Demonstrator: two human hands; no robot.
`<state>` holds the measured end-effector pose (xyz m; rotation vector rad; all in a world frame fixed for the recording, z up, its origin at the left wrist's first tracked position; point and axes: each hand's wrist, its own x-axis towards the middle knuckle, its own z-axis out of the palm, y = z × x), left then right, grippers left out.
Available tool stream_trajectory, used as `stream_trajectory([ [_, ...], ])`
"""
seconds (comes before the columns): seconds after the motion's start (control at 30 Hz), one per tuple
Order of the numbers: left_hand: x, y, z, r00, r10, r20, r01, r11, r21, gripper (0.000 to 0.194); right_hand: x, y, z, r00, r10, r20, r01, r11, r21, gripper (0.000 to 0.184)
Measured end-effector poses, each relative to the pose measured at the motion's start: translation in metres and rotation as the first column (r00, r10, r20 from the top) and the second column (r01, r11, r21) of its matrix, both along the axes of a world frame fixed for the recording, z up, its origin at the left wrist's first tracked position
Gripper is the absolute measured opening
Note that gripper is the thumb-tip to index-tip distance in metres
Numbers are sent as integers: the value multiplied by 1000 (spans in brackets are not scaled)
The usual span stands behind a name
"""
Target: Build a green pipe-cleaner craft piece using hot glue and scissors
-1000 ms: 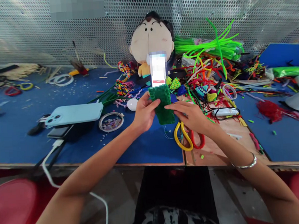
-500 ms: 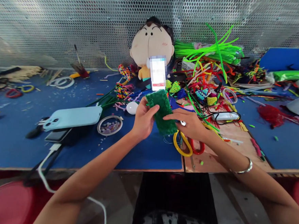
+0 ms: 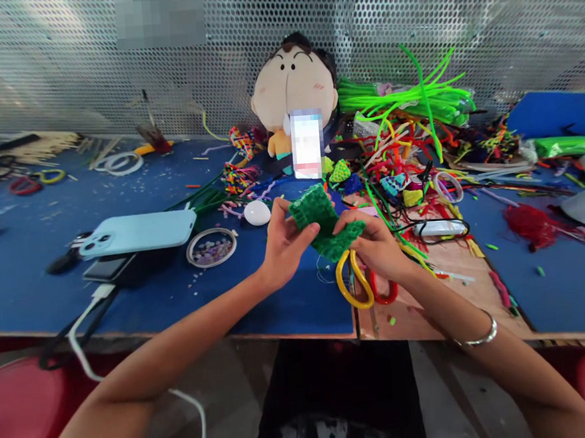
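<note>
My left hand (image 3: 281, 252) and right hand (image 3: 381, 247) (both half-curled) pinch a bent green fabric rectangle (image 3: 316, 207) between them. Uneven tugging could stretch it.

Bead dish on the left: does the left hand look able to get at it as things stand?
Probably yes. Only bare blue tabletop shows between the left hand and the bead dish. But that hand grips the green cloth, so it would likely have to let go first.

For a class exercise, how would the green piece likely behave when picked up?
The green piece would probably sag, bending as it does between left hand and right hand. Its thinness suggests little weight; its textured surface, a fair grip.
</note>
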<state>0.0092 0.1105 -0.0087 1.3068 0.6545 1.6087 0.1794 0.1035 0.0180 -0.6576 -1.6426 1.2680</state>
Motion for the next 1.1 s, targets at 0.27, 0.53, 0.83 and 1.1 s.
stream_trajectory([
  [0.27,-5,-14,20,893,-423,155,438,896,-80,32,5,0,1,941,175,-290,-257,926,-275,31],
  [0.53,-6,-8,24,869,-439,227,486,843,-230,33,10,-2,-1,935,279,-217,-332,906,-264,28],
  [0.83,-15,-2,30,764,-633,122,641,724,-255,36,11,-7,10,973,199,-120,-221,952,-211,28],
  [1.1,-20,-2,28,645,-764,-14,737,627,-252,36,16,-12,6,926,340,-161,-376,840,-392,28],
])
